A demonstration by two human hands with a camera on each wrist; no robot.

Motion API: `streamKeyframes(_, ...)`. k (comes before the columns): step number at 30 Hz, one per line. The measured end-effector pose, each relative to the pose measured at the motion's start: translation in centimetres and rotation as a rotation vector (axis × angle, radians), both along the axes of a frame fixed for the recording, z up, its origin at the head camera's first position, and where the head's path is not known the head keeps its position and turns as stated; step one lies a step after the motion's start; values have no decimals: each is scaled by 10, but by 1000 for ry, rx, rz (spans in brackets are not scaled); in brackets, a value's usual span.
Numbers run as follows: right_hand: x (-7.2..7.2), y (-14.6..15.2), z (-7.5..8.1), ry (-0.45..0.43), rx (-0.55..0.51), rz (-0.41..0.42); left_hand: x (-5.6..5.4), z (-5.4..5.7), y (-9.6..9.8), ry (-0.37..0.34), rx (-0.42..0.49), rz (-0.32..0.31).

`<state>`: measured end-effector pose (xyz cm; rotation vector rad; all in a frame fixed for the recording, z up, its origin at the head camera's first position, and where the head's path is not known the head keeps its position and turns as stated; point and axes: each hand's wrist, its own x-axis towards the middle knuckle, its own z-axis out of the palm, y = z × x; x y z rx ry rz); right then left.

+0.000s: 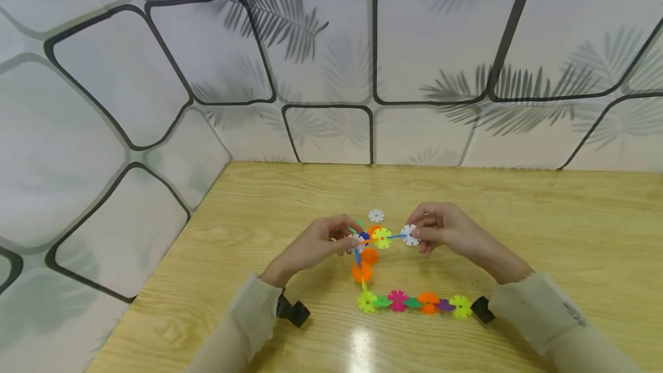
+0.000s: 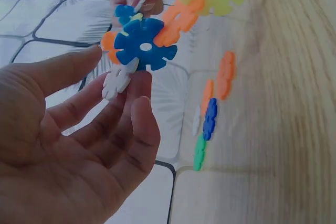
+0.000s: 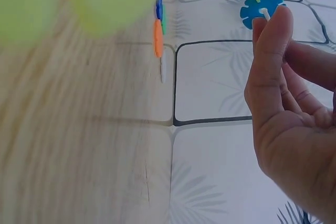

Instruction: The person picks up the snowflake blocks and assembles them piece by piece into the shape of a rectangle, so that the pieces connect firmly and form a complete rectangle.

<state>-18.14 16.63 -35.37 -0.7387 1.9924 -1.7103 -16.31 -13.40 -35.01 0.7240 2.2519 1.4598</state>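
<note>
Notched plastic snowflake discs are slotted together into a bent chain. My left hand [image 1: 321, 240] pinches a white disc [image 2: 116, 82] at the chain's upper left corner, where a blue disc [image 2: 146, 45] and an orange disc [image 2: 181, 20] join on. Held by the thumb and fingers of my right hand [image 1: 453, 232] is another white disc [image 1: 411, 235], slotted to a blue disc [image 3: 261, 10]. Between the hands runs a raised stretch with a yellow disc [image 1: 382, 238]. Nearer me, the lower row goes from a yellow disc [image 1: 367, 302] past a pink disc [image 1: 398, 300] to a yellow end disc [image 1: 461, 307].
Loose discs lie on the wooden table [image 1: 570, 217] behind and below the raised stretch: white [image 1: 376, 216], orange [image 1: 369, 256], dark blue [image 2: 210, 119] and green [image 2: 199, 152]. A patterned wall [image 1: 331, 131] borders the table's far and left sides.
</note>
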Motion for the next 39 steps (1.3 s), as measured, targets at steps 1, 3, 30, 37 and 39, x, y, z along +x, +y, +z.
streamKeyframes(1, -1, -1, 0, 0, 4, 4, 0, -1, 1, -5, -2, 1)
streamKeyframes(3, -4, -2, 2, 6, 9, 17, 1, -4, 3, -32, 1, -8)
streamKeyframes(30, -76, -61, -14, 455, 603, -20, 2, -9, -3, -55, -15, 26)
streamKeyframes(37, -81, -68, -17, 456, 664, 21, 1, -7, -3, -46, 4, 16)
streamKeyframes(39, -82, -70, -17, 451, 668, 48, -1, -8, -3, -55, 24, 5)
